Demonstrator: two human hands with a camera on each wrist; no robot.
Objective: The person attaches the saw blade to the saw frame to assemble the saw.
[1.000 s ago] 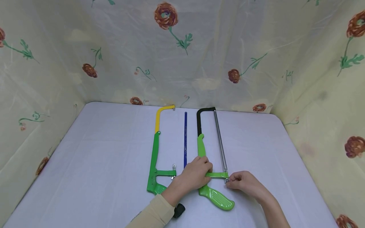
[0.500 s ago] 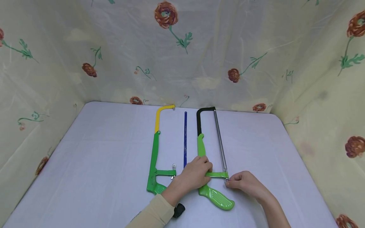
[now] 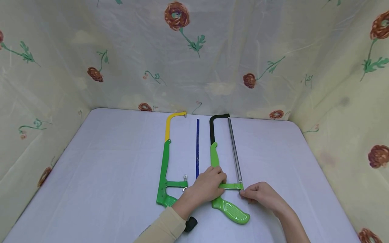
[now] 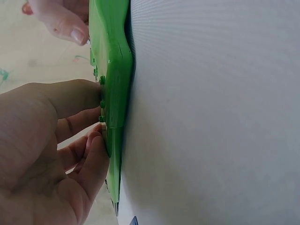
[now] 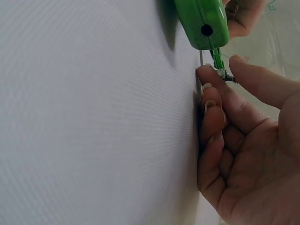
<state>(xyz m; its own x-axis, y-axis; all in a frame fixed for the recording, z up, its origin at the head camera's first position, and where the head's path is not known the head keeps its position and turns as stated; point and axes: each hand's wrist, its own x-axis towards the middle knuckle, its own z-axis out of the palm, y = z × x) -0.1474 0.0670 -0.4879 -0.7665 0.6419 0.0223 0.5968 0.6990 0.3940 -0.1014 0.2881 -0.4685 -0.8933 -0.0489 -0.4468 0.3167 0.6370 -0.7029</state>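
Light-green hacksaw (image 3: 214, 157) lies flat right of centre on the tabletop (image 3: 115, 185), its handle towards the near side, its black bow at the far end. Left of it lie a loose blue blade (image 3: 198, 148) and a second, green-and-yellow hacksaw (image 3: 164, 162). The left hand (image 3: 209, 184) grips the frame just beyond the handle; the right hand (image 3: 262, 195) has its other fingers curled in, with thumb and forefinger around the small metal adjuster (image 5: 227, 76) at the near end of the grey blade (image 3: 234, 148). That blade spans the saw's right side from far to near, so the step in hand looks like setting its tension — whether tightening or slackening, I cannot tell. The next move probably calls for a firm left hold and small turns of the adjuster, the blade kept in line. From the head, fingertips cover most of the adjuster; the right wrist view shows it between forefinger and thumb, tips a little apart, thumb contact unclear. The left wrist view shows the thumb and fingertips against the frame — the back of the hand hides most of that grip from above.
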